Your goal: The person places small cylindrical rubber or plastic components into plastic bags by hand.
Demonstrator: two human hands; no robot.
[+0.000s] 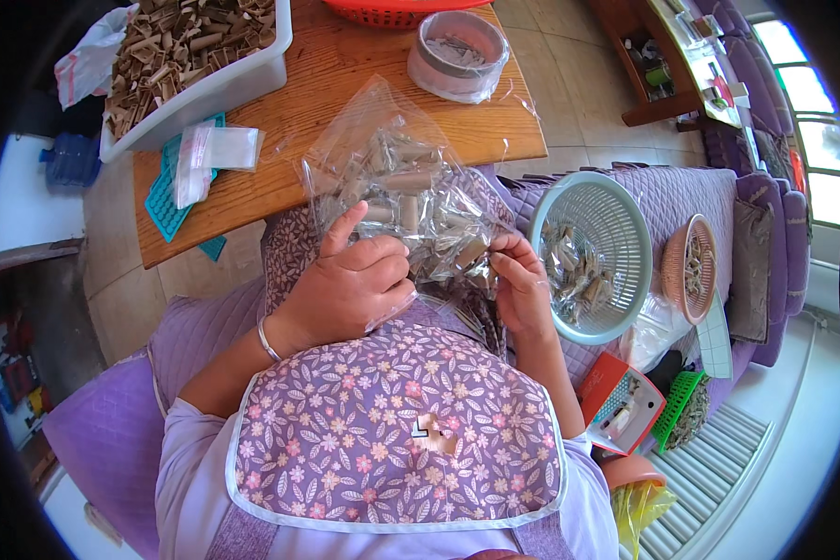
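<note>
Gripping clear bag (397,191) of brown pieces (409,213) with left hand (359,280), forefinger extended against plastic; pinching its right edge with right hand (521,278). Held with bulk just beyond both hands. At right: crinkled plastic (574,266) in pale-blue basket (631,252). Farther, on worktop (345,56): small pieces (459,50) in round tub (439,84); brown scraps (191,42) heaped in white bin (215,100).

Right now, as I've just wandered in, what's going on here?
A person is handling a clear plastic bag of small brownish pieces above their lap. The left hand lies against its near side, index finger extended; the right hand pinches at its right edge. To the right, a pale blue colander holds more pieces. On the wooden table ahead, a white tub is heaped with brown bits.
</note>
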